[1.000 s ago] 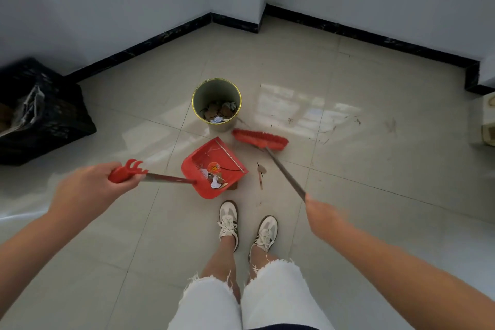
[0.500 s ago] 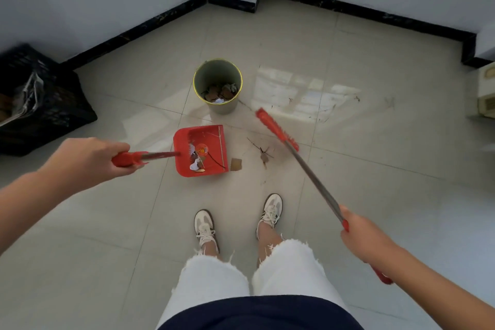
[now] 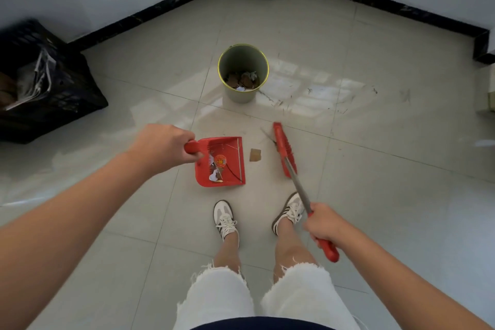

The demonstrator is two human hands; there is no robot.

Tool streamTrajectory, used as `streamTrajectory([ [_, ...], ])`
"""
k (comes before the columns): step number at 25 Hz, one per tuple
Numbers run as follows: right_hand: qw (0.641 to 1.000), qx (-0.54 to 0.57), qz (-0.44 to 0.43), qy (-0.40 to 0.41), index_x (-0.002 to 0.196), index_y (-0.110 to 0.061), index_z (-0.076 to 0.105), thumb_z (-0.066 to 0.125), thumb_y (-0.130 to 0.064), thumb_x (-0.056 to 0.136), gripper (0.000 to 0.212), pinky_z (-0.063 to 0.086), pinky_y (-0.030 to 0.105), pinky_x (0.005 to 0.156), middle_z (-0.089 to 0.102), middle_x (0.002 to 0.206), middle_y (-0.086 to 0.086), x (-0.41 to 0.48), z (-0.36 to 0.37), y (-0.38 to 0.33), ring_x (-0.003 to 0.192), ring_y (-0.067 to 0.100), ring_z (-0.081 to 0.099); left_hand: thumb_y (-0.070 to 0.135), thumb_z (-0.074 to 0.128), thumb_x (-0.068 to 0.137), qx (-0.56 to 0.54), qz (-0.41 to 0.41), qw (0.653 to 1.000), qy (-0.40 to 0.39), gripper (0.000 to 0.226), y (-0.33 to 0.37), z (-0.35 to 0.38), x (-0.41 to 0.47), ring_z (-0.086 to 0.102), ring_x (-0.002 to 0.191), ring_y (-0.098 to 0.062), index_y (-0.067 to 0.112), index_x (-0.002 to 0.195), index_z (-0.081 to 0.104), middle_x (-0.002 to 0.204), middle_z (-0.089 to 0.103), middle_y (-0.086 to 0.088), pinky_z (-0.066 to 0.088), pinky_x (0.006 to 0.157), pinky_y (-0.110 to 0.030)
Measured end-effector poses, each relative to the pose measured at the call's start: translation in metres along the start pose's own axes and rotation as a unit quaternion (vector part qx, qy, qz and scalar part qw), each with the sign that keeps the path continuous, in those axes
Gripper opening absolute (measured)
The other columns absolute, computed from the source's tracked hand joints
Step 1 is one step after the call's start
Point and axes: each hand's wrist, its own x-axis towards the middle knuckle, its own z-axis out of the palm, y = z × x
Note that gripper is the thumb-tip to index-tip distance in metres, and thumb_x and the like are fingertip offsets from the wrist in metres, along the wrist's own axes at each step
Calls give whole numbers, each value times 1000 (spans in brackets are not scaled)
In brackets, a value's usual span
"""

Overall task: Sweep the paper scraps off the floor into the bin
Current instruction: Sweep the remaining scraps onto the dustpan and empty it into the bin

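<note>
Red plastic dustpan [image 3: 223,162] is sitting on the pale glossy floor tiles [image 3: 375,195], open lip facing right, with the left hand [image 3: 163,148] wrapping fully closed around its short red handle at the pan's left edge. Inside the pan, white and brown paper scraps [image 3: 215,171] are lying beside a round orange printed piece [image 3: 220,160] and a thin dark strand. One brown square paper scrap [image 3: 255,155] is lying on the tile between the pan's lip and the red long-handled broom head [image 3: 284,149], touching neither (gap on the pan side looks the smaller). The broom head is resting on the floor, lengthwise away from the person, and its metal shaft is running back to the right hand [image 3: 324,225], which is gripping closed around the shaft where it meets the red grip; the grip's end is sticking out below the fist. Farther off, past pan and broom, the grey-green round bin with a yellow rim [image 3: 242,93] is standing upright, holding brown and white scraps at its bottom. Thin dark debris is scattered on the tiles right of the bin. A black crate lined with a plastic bag [image 3: 40,83] is sitting at far left near the wall. White sneakers with dark stripes [image 3: 225,218] are standing just behind the pan, below frayed white shorts.
</note>
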Motion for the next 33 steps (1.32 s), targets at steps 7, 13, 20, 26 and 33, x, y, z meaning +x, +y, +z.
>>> streamTrajectory([
  [7, 998, 6, -30, -57, 114, -10, 51, 42, -2, 80, 37, 39, 24, 38, 48, 60, 9, -64, 43, -46, 34, 17, 44, 61, 56, 82, -64, -18, 998, 22, 47, -15, 25, -18, 47, 57, -17, 25, 57, 39, 53, 42, 10, 23, 45, -24],
  [13, 999, 18, -41, -29, 112, -22, 60, 45, -1, 83, 39, 34, 19, 36, 41, 56, 6, -143, -41, -20, 36, 12, 35, 56, 68, 77, -131, -80, 986, 65, 51, -40, 38, -61, 45, 49, -21, 24, 54, 35, 46, 41, 6, 31, 46, -24],
  [20, 994, -44, -24, 100, 100, -9, 57, 46, 0, 82, 23, 40, 24, 39, 43, 53, 12, -86, -72, -18, 39, 21, 40, 56, 69, 76, -181, -176, 965, 72, 47, -69, 37, -90, 48, 47, -19, 25, 52, 43, 45, 45, 4, 31, 46, -27],
  [26, 989, -109, 13, 100, 66, 4, 55, 40, 4, 78, 19, 44, 24, 38, 53, 41, 16, 2, -56, -74, 34, 29, 55, 51, 70, 78, -159, -215, 962, 62, 43, -90, 31, -91, 50, 50, -19, 19, 55, 52, 48, 52, -2, 35, 48, -28],
  [33, 971, -223, -72, -45, 92, -2, 55, 44, 5, 73, 23, 44, 31, 48, 69, 89, 26, -20, 40, -113, 56, 32, 58, 51, 70, 78, -135, -189, 969, 79, 45, -84, 40, -67, 48, 52, -23, 15, 58, 53, 51, 51, -2, 31, 46, -26],
])
